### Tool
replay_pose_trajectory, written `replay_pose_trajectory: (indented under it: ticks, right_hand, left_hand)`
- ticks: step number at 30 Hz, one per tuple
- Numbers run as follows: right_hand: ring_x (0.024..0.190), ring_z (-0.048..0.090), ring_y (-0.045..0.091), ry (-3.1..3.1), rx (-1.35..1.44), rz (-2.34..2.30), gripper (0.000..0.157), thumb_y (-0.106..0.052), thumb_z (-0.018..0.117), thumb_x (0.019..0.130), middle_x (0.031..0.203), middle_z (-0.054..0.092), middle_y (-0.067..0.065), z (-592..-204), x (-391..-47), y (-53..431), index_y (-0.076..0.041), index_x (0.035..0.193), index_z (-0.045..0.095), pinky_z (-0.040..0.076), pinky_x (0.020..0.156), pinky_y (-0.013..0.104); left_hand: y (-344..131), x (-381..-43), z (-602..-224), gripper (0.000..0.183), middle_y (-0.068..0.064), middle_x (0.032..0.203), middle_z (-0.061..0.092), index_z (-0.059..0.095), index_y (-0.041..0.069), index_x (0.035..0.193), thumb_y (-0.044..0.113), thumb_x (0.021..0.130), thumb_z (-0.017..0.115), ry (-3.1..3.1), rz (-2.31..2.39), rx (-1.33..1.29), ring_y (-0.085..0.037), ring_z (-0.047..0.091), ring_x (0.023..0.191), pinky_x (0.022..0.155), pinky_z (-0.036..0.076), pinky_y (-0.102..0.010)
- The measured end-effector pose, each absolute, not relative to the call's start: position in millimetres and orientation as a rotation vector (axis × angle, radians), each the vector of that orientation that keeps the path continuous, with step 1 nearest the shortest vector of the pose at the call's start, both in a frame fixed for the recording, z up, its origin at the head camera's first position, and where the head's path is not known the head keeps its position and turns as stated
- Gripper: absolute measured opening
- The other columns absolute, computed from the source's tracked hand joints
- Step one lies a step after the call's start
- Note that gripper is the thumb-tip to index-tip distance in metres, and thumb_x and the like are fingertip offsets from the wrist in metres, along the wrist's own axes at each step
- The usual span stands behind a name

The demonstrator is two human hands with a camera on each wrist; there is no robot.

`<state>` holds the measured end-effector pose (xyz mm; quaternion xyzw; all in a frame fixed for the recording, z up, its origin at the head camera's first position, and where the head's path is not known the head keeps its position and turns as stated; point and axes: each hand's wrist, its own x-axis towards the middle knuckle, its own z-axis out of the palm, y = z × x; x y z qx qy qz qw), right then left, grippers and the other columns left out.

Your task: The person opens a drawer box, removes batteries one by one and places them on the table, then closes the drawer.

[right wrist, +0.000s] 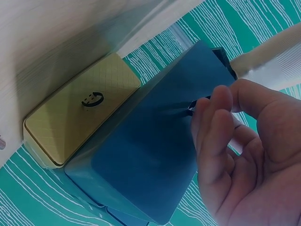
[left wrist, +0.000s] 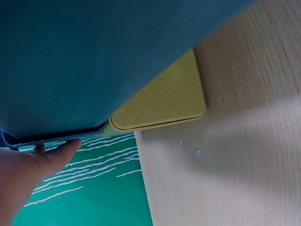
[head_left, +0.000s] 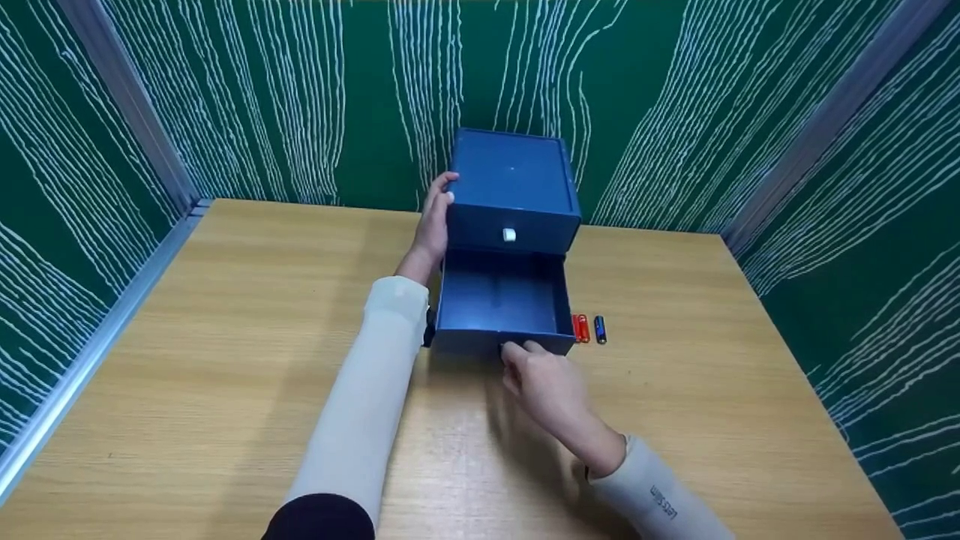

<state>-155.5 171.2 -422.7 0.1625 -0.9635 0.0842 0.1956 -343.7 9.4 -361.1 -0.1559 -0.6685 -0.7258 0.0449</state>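
Note:
A blue drawer cabinet (head_left: 514,172) stands at the back of the table; its upper drawer, with a white knob (head_left: 509,235), is closed. Below, a blue drawer (head_left: 499,296) is pulled out and its visible interior holds nothing. My right hand (head_left: 551,382) is at this drawer's front, its fingertips pinching the small dark handle (right wrist: 191,107). Against the cabinet's left side rests my left hand (head_left: 433,225), fingers extended along the wall. Under the pulled-out drawer, the right wrist view shows a yellow quilted front (right wrist: 70,120) with a dark handle (right wrist: 93,99).
Red batteries (head_left: 581,328) and a blue battery (head_left: 600,330) lie on the wooden table (head_left: 225,360), just right of the open drawer. Green walls with white wavy lines (head_left: 300,97) enclose the back and sides. Tiny pale bits (left wrist: 198,152) lie near the cabinet.

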Motion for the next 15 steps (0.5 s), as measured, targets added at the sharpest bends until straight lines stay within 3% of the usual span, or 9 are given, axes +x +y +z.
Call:
replay_pose_trajectory:
  ticks: [15]
  right_hand:
    - [0.049,0.042,0.010,-2.730,0.401,0.317,0.006,-0.017,0.060,0.076,0.063,0.050,-0.004,-421.2,-161.8,168.3,-0.021,0.075,0.055,0.031,0.041,0.021]
  left_hand:
    - [8.6,-341.5,-359.3,0.042,-0.003,0.143,0.020,0.030,0.015,0.131,0.020,0.090,0.021,-2.061,-2.219,-0.468,-0.018,0.023,0.127,0.106,0.012,-0.041]
